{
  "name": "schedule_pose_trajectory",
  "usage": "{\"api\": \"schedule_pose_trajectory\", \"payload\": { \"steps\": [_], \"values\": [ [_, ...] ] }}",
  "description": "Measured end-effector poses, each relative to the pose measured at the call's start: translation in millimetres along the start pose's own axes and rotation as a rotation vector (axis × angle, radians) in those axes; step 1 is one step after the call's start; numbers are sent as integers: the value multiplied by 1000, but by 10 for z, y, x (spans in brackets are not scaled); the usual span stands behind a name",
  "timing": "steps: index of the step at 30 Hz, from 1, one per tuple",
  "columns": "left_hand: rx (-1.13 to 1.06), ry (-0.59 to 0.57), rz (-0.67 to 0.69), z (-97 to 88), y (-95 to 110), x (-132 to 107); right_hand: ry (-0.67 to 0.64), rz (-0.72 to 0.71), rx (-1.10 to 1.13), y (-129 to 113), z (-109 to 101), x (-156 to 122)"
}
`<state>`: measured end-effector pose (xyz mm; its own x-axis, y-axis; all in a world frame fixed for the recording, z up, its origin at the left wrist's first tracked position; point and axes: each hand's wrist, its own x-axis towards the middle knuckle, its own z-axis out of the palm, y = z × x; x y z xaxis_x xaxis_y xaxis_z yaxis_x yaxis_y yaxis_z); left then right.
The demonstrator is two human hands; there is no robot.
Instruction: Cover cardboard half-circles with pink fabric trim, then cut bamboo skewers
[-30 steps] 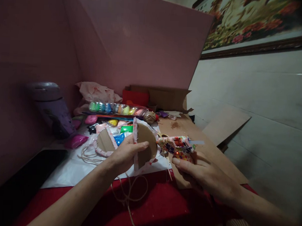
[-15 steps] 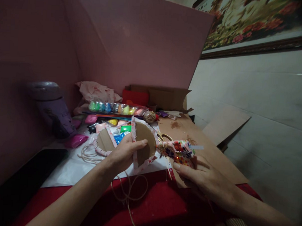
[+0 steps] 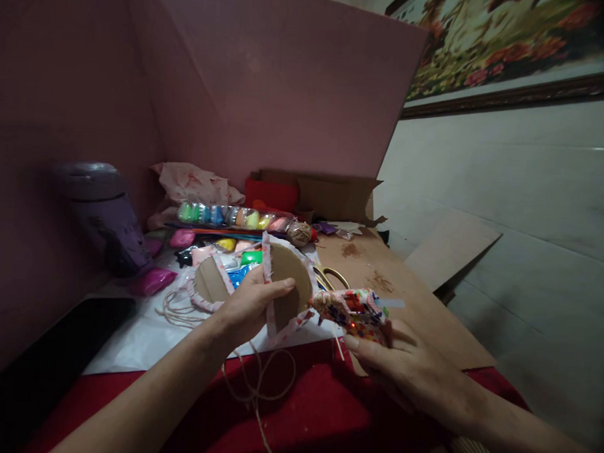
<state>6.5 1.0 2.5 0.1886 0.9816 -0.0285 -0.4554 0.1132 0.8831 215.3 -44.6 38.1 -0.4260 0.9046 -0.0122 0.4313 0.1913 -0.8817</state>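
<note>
Two cardboard half-discs, one glue gun

This looks like a home craft corner: past the left hand lie wrapped coloured lumps and a ball of twine, with a purple tumbler farther left. High beyond the right hand, a framed painting hangs on a tiled wall.

you work in dim light, a red dot glowing on your glue gun, glare on the plastic packs, shadow across the red cloth, edges stretched.
</note>
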Motion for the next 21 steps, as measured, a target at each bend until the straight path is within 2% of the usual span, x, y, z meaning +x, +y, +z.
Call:
{"api": "schedule_pose_trajectory", "payload": {
  "steps": [2, 7, 15, 19, 21],
  "values": [
    [5, -1, 6, -6, -3, 0, -4, -17, 0, 4, 6, -3],
    [9, -25, 13, -28, -15, 4, 45, 87, -76, 68, 21, -10],
    [-11, -32, 5, 5, 6, -11, 55, 59, -117, 54, -6, -5],
    [8, -46, -5, 10, 4, -16, 36, -1, -192, 89, -27, -14],
    [16, -46, 2, 4, -4, -14, 28, 23, -171, 88, -27, -12]
  ]
}}
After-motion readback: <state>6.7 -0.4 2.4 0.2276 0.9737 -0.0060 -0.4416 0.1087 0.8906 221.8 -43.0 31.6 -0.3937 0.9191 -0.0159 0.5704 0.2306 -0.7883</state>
